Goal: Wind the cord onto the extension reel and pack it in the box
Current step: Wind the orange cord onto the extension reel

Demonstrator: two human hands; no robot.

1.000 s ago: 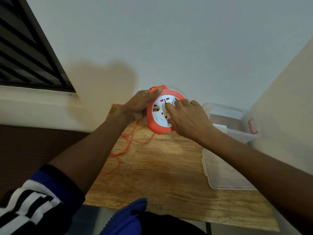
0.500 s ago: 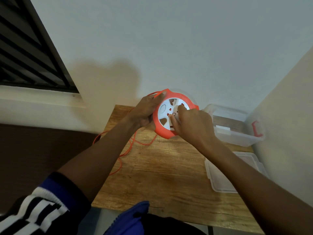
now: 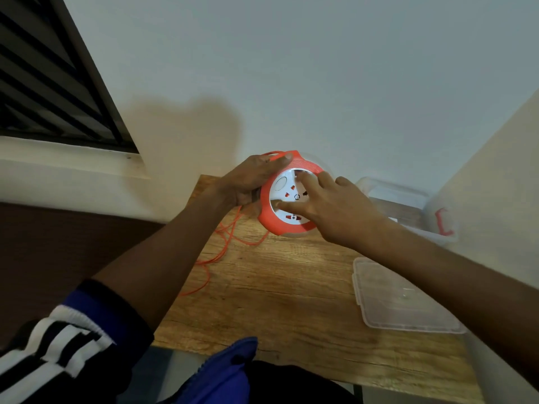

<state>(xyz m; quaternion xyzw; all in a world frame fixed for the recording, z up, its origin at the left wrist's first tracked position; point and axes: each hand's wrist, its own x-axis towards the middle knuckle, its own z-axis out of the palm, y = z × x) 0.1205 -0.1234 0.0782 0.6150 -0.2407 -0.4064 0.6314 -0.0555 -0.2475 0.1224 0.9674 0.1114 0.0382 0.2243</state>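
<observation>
Nearest on the wooden surface (image 3: 280,301) lies the clear lid (image 3: 399,298), and loose orange cord (image 3: 224,243) trails off the left edge. Above it, the left hand (image 3: 248,179) grips the extension reel (image 3: 288,193) by its orange rim, fingers curled over it. The right hand (image 3: 335,205) has straight fingers pressed on the white socket face, holding nothing. Winding looks underway; next comes turning that face to draw in slack. Farthest, the open box (image 3: 408,205) waits by the wall.

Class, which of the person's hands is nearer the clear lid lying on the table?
Right. The right hand is at the reel just above the lid; the left hand is farther left.
</observation>
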